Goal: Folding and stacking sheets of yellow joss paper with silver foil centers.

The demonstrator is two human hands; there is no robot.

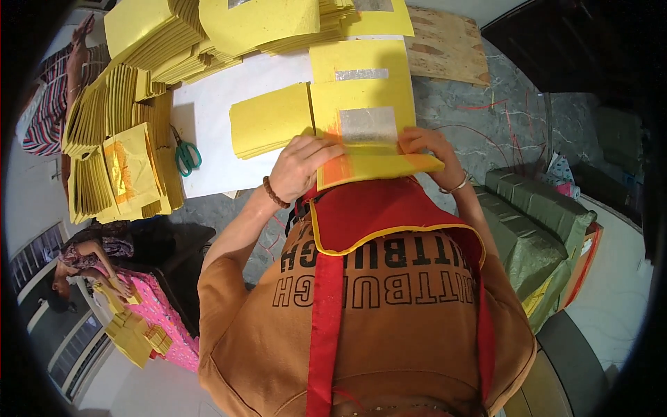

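Note:
A yellow sheet of joss paper [379, 165] lies at the table's near edge, its near part bent up in a fold. A silver foil patch [368, 125] and an orange streak show on the paper. My left hand [300, 165] grips the fold's left end, fingers curled over it. At the right end, my right hand [434, 156] holds the same fold with bent fingers; its thumb is mostly hidden. Farther back lies more yellow paper with foil [358, 55]. Left of the sheet is a low stack of folded yellow paper [271, 121].
Green-handled scissors [186, 156] lie on the white tabletop [215, 132]. Tall yellow paper stacks [114, 104] line the left and far sides. Green-wrapped bundles [517, 222] stand at right. One person sits at far left; another handles yellow paper at a pink-covered table [156, 299].

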